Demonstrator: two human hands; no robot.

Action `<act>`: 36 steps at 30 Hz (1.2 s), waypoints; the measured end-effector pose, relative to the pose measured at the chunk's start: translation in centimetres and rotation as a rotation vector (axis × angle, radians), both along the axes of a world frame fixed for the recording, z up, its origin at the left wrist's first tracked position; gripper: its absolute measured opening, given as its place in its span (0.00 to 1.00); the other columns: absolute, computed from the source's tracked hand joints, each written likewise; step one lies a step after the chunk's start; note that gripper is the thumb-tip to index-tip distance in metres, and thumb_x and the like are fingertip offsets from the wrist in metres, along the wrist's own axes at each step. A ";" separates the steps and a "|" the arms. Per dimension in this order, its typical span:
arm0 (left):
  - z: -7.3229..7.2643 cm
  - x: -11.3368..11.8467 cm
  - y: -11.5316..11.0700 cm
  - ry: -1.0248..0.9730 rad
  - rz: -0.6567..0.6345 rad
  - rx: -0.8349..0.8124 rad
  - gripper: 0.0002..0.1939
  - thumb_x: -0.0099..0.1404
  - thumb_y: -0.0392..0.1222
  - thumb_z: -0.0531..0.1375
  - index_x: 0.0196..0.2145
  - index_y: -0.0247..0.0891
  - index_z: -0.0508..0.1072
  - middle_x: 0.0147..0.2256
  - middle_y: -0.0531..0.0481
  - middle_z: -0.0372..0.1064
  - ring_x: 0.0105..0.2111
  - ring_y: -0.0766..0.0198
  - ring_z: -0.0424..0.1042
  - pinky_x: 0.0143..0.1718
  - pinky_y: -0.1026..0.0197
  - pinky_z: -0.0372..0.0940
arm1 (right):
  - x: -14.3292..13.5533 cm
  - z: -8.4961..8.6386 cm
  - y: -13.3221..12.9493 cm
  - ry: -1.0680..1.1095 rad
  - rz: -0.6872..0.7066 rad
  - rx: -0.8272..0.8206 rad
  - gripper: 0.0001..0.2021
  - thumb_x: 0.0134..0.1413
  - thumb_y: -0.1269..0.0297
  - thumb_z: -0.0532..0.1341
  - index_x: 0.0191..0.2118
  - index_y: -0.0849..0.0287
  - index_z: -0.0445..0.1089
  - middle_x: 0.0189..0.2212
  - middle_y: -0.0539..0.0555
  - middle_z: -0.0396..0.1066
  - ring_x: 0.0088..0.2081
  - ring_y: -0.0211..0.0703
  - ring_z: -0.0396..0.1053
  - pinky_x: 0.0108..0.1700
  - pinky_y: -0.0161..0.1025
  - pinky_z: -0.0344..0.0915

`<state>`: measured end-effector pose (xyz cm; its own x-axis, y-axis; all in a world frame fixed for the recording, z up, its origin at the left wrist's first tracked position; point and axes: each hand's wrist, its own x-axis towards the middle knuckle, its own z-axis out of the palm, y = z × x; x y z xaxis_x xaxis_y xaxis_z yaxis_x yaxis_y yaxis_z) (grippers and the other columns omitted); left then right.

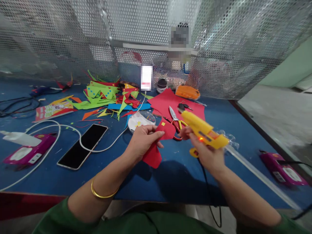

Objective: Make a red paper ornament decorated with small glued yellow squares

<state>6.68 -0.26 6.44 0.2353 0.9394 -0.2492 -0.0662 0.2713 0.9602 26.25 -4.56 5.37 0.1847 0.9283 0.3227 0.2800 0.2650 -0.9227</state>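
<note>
My left hand [145, 140] pinches a piece of red paper [154, 155] that bends between the fingers and carries a small yellow square on its upper part. In my right hand [209, 156] is a yellow hot glue gun [198, 125], its orange light lit and a long clear glue stick [259, 174] trailing from its back. The nozzle points up and left, apart from the red paper. Scissors [173, 113] with red and yellow handles lie on the table just beyond, partly behind the paper. A shallow round dish [136, 122] with small yellow bits sits behind my left hand.
Green and red paper shapes [102, 91] and scraps lie at the back left. Red sheets [165, 100], an orange packet [187, 92] and a lit phone [146, 77] stand further back. A dark phone [83, 146], white cable and purple power strips [284, 169] flank me. Perforated metal closes the back.
</note>
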 end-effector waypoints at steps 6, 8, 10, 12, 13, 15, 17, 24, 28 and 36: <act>0.2 -0.1 0.0 0.007 0.012 0.010 0.09 0.56 0.44 0.69 0.31 0.36 0.76 0.17 0.52 0.72 0.15 0.69 0.68 0.19 0.67 0.60 | 0.5 -1.8 -1.1 -0.163 0.145 0.018 0.08 0.62 0.56 0.61 0.37 0.52 0.76 0.34 0.53 0.79 0.36 0.47 0.77 0.40 0.46 0.75; 0.0 0.0 -0.1 0.004 0.008 0.014 0.07 0.58 0.43 0.67 0.30 0.36 0.76 0.17 0.53 0.72 0.15 0.69 0.68 0.19 0.67 0.59 | 1.1 -1.7 -1.6 -0.253 0.160 0.067 0.07 0.62 0.57 0.61 0.38 0.52 0.75 0.35 0.53 0.78 0.37 0.47 0.77 0.38 0.45 0.74; -0.1 0.0 -0.1 0.005 0.005 0.018 0.06 0.59 0.42 0.66 0.29 0.37 0.75 0.17 0.53 0.71 0.15 0.70 0.68 0.19 0.67 0.58 | 1.3 -1.4 -1.8 -0.339 0.172 0.126 0.06 0.62 0.58 0.61 0.38 0.51 0.74 0.33 0.52 0.78 0.34 0.46 0.77 0.35 0.43 0.73; -0.2 0.1 0.0 0.002 0.004 0.029 0.06 0.59 0.41 0.66 0.27 0.37 0.75 0.18 0.54 0.71 0.15 0.70 0.68 0.19 0.67 0.58 | 1.1 -1.2 -1.8 -0.419 0.194 0.160 0.06 0.61 0.58 0.61 0.38 0.51 0.73 0.31 0.50 0.77 0.30 0.44 0.76 0.31 0.41 0.71; -0.2 0.2 0.0 0.003 0.005 0.037 0.06 0.59 0.41 0.66 0.27 0.38 0.75 0.18 0.54 0.72 0.15 0.70 0.68 0.19 0.67 0.58 | 1.0 -1.1 -1.8 -0.452 0.205 0.162 0.06 0.61 0.57 0.61 0.37 0.52 0.72 0.30 0.50 0.76 0.28 0.42 0.74 0.29 0.40 0.70; -0.2 0.2 0.0 0.003 0.010 0.054 0.05 0.59 0.40 0.66 0.28 0.37 0.76 0.18 0.54 0.72 0.16 0.71 0.68 0.19 0.67 0.57 | 0.8 -1.0 -1.7 -0.496 0.217 0.153 0.07 0.62 0.57 0.60 0.36 0.52 0.71 0.29 0.50 0.76 0.26 0.41 0.73 0.27 0.38 0.68; -0.2 0.3 0.0 -0.002 0.012 0.061 0.05 0.60 0.40 0.66 0.28 0.37 0.76 0.18 0.54 0.72 0.16 0.71 0.68 0.19 0.67 0.57 | 0.7 -1.1 -1.7 -0.517 0.218 0.147 0.08 0.63 0.56 0.60 0.35 0.53 0.70 0.28 0.50 0.76 0.26 0.40 0.73 0.26 0.38 0.67; -0.2 0.1 0.0 0.033 0.012 0.039 0.06 0.61 0.41 0.65 0.32 0.35 0.76 0.17 0.53 0.72 0.15 0.71 0.68 0.19 0.68 0.58 | 0.8 -1.4 -1.8 -0.546 0.209 0.187 0.09 0.64 0.58 0.59 0.34 0.55 0.68 0.26 0.49 0.73 0.25 0.38 0.72 0.26 0.35 0.66; -0.2 0.2 -0.1 0.050 0.018 0.036 0.07 0.62 0.41 0.65 0.33 0.35 0.77 0.17 0.53 0.72 0.15 0.71 0.67 0.19 0.69 0.58 | 0.8 -1.3 -1.8 -0.564 0.209 0.189 0.09 0.64 0.58 0.59 0.33 0.55 0.67 0.26 0.48 0.72 0.25 0.37 0.71 0.26 0.34 0.65; 0.0 0.3 0.1 0.037 0.014 0.053 0.03 0.62 0.37 0.65 0.31 0.35 0.76 0.19 0.54 0.73 0.16 0.72 0.69 0.19 0.69 0.60 | 0.9 -1.8 -1.8 -0.553 0.214 0.181 0.09 0.65 0.57 0.59 0.34 0.55 0.67 0.25 0.47 0.70 0.24 0.35 0.68 0.26 0.34 0.63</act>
